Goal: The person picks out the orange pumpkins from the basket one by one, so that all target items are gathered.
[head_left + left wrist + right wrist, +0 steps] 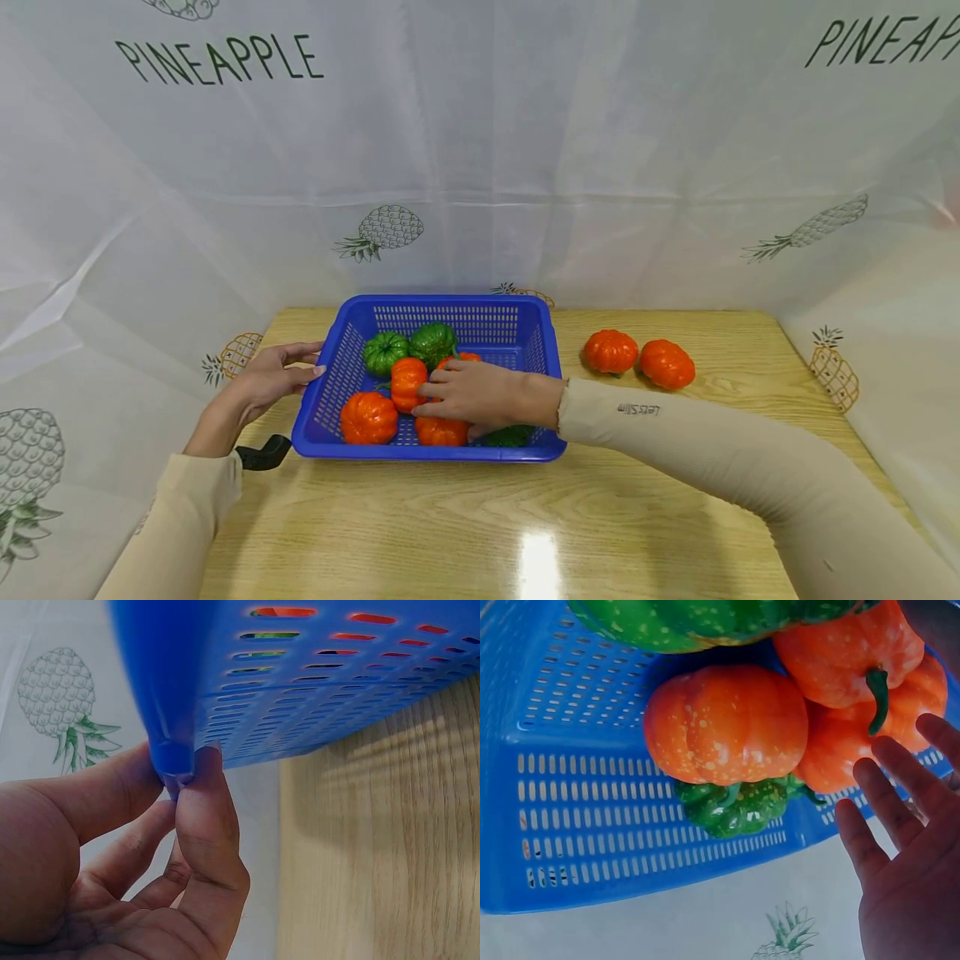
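Note:
A blue plastic basket [427, 452] stands on the table, holding several small orange and green pumpkins. My left hand [273, 375] pinches its left rim; in the left wrist view thumb and fingers sit on either side of the rim [176, 754]. Inside the basket, my right hand [480, 396] reaches over the orange pumpkins, fingers extended and spread in the right wrist view. Near its fingertips are an orange pumpkin [408, 383] and another with a green stem [847, 660]. A green pumpkin [512, 436] lies partly hidden under the right wrist. Two green pumpkins [385, 353] sit toward the back left.
Two orange pumpkins [611, 351] [667, 364] lie on the wooden table [420, 525] right of the basket. A white pineapple-print sheet [480, 150] hangs behind and at both sides. Beside the left wrist is a black curved object [264, 452].

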`<control>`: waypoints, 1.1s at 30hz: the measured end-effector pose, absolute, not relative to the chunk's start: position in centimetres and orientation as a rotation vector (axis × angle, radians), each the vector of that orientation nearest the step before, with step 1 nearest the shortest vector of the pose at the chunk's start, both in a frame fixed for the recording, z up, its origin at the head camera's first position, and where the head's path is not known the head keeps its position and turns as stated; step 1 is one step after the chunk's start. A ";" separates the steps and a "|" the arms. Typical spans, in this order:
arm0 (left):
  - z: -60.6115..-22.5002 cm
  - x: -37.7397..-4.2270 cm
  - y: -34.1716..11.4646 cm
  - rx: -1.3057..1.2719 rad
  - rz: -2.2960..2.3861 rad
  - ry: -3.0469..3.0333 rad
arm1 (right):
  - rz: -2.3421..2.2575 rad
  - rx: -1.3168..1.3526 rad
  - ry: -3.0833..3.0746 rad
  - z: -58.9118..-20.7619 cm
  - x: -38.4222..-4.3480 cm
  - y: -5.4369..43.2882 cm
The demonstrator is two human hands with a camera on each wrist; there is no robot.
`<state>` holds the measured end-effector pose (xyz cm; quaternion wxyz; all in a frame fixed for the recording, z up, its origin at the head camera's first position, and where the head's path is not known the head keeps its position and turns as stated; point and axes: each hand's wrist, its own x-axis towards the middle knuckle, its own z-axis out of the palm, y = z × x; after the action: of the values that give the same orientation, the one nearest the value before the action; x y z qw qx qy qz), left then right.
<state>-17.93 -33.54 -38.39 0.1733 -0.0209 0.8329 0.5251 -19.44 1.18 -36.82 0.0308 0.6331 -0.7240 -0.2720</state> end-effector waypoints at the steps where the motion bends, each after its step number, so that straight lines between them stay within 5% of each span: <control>1: -38.4 -17.9 -33.5 -0.057 1.489 2.362 | -0.848 1.954 -2.230 -36.9 -19.5 1.0; 33: -38.4 -17.8 -33.4 -0.065 1.483 2.376 | -1.044 1.868 -2.184 -38.7 -19.3 -0.6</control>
<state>-17.83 -33.41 -38.38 0.1691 -0.0229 0.8360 0.5216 -19.32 -0.61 -38.73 0.0421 0.6104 -0.7136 -0.3413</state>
